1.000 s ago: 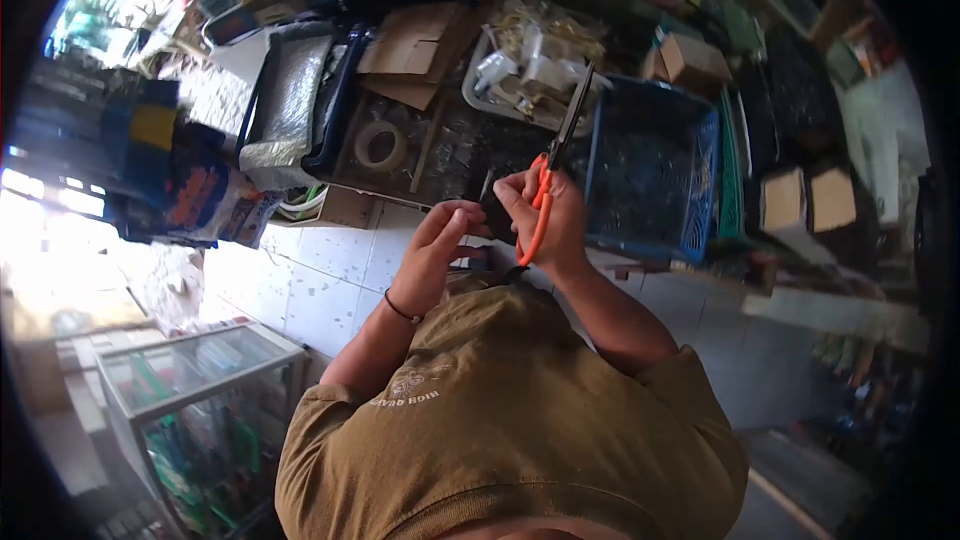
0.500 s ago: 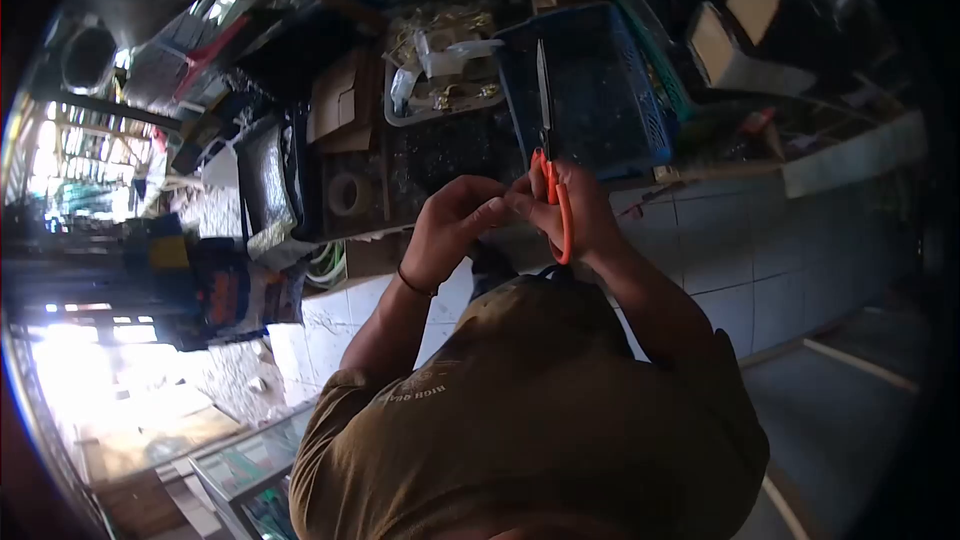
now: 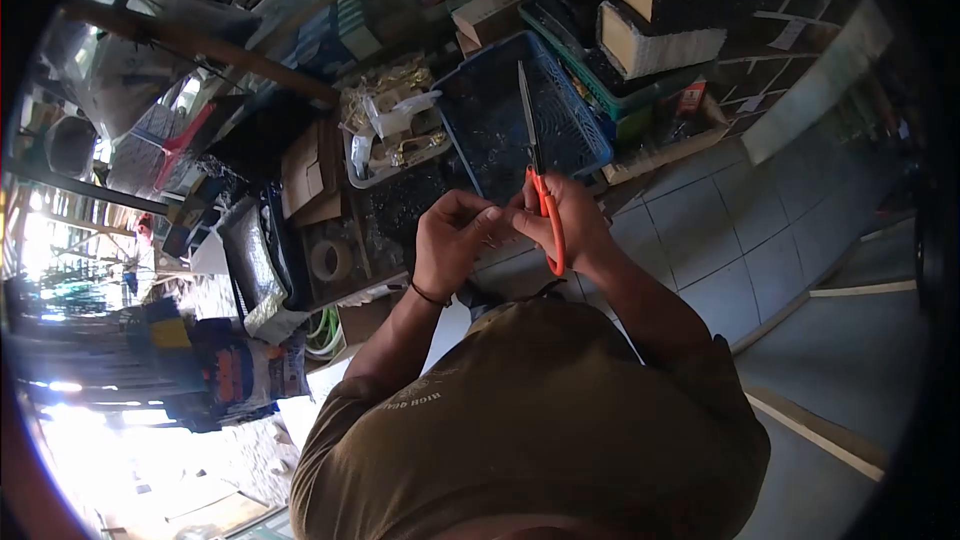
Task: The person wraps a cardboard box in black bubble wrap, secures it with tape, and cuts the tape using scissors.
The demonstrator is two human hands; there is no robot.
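Orange-handled scissors point(image 3: 549, 215) rest in my right hand point(image 3: 572, 222), their long blades pointing up over a blue plastic basket point(image 3: 590, 145). The fingers of that hand are curled around the handles. My left hand point(image 3: 447, 240), with a dark band at the wrist, has its thumb and fingers pinched together close to my right fingertips. Whatever lies between the fingertips is too small to make out. Beyond my left hand sits a whitish tray point(image 3: 372, 180) of gold-coloured pieces and clear plastic packets.
A tape roll point(image 3: 332, 260) and a cardboard box point(image 3: 308, 170) are at the left of the worktop. Boxes with black and white wrapping point(image 3: 660, 52) stand at the back right. Pale floor tiles point(image 3: 700, 230) show at the right.
The camera view has turned, so the basket, tray and boxes appear shifted left. Both hands stay close together, and the scissors are still in my right hand, with the blades leaning slightly more to the left.
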